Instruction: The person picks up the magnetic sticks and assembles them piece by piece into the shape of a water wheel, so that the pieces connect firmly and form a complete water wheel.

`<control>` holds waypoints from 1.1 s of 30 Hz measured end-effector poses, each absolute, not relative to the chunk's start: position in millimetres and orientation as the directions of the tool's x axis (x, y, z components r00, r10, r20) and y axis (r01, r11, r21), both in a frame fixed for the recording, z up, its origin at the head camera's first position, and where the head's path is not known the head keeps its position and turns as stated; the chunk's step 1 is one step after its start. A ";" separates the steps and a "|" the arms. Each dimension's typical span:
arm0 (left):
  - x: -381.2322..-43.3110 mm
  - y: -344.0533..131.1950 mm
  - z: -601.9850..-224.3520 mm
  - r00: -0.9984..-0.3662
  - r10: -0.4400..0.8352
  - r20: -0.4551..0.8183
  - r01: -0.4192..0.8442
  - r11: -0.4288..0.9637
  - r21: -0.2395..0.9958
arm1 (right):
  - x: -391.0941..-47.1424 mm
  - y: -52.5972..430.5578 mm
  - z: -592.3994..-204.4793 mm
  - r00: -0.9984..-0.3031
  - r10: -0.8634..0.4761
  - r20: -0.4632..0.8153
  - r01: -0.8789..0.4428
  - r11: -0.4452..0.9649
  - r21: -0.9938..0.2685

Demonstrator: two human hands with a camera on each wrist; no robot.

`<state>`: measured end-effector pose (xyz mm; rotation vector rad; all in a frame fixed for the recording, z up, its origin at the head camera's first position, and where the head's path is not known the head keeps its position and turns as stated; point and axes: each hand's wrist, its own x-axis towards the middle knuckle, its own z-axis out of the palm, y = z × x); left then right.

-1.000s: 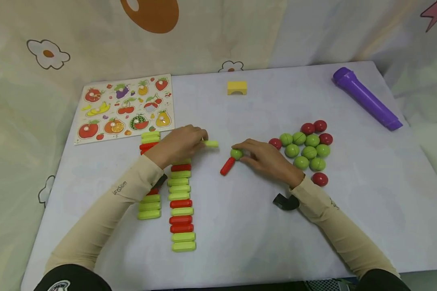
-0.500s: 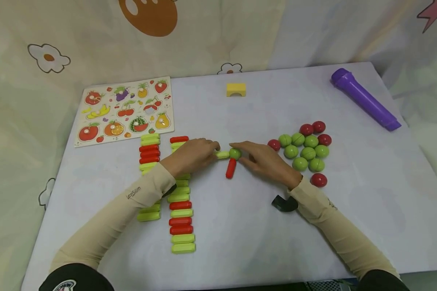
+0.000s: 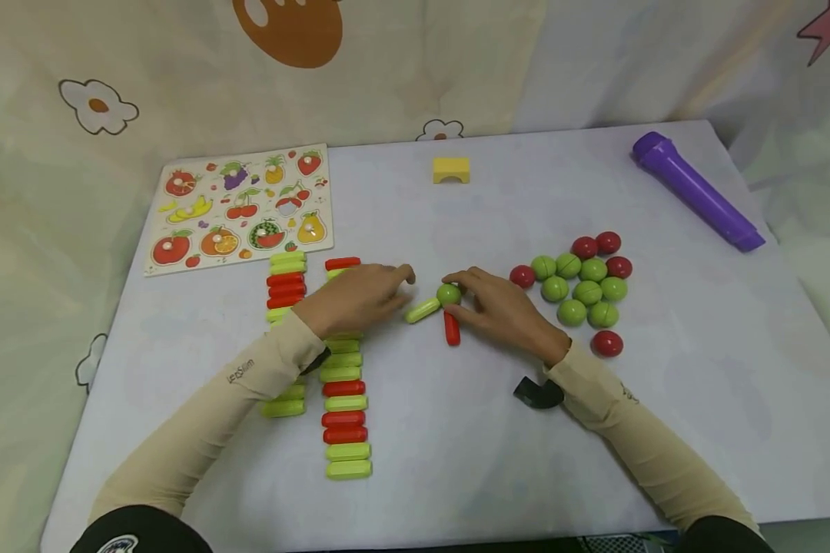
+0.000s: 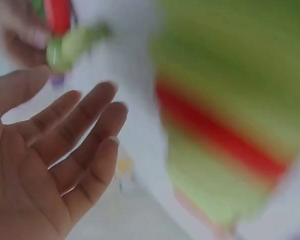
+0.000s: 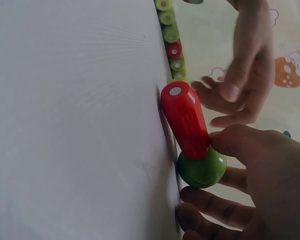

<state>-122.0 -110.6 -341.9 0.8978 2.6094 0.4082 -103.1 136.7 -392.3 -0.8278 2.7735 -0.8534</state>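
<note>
My right hand (image 3: 501, 311) grips a green ball (image 3: 448, 294) between thumb and fingers over the white table. A red rod (image 3: 452, 329) joins the ball on the near side; in the right wrist view the free end of this red rod (image 5: 185, 120) shows a silver disc. Leftward from the ball slants a light green rod (image 3: 423, 310), its end right at the ball. My left hand (image 3: 360, 296) hovers just left of it, holding nothing, with fingers loosely bent in the left wrist view. Below its wrist lies a column of red and green rods (image 3: 346, 403), partly hidden by the hand and sleeve.
A second rod column (image 3: 283, 408) runs under the left sleeve. Green balls (image 3: 587, 291) and red balls (image 3: 607, 342) cluster to the right. Farther back are a fruit puzzle board (image 3: 238, 207), a yellow arch block (image 3: 451, 170) and a purple tube (image 3: 698, 192).
My left hand brought the light green rod rightward to the ball, let it go and drew back slightly left. The red rod has swung round to point toward the near side.
</note>
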 end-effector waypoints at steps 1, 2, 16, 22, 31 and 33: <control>-125.9 -117.9 -337.4 -0.763 0.608 -0.217 0.513 0.775 0.369 | -102.7 136.6 -392.5 -0.844 -0.534 0.041 -0.462 0.688 -0.559; -130.5 -126.0 -333.6 -0.789 0.580 -0.199 0.494 0.794 0.356 | -102.3 136.7 -392.5 -0.847 -0.531 0.040 -0.456 0.683 -0.570; -161.7 -178.3 -346.7 -0.848 0.399 -0.348 0.298 0.903 0.309 | -101.0 136.8 -391.9 -0.845 -0.533 0.039 -0.438 0.650 -0.621; -150.8 -160.4 -336.4 -0.846 0.477 -0.238 0.396 0.862 0.317 | -100.2 131.6 -391.2 -0.866 -0.497 0.051 -0.415 0.659 -0.627; -123.3 -112.2 -346.5 -0.709 0.686 -0.162 0.625 0.718 0.306 | -101.5 131.3 -389.0 -0.843 -0.537 0.021 -0.411 0.619 -0.669; -121.4 -108.0 -350.8 -0.697 0.700 -0.155 0.638 0.704 0.314 | -101.2 131.9 -390.3 -0.840 -0.542 0.027 -0.417 0.613 -0.671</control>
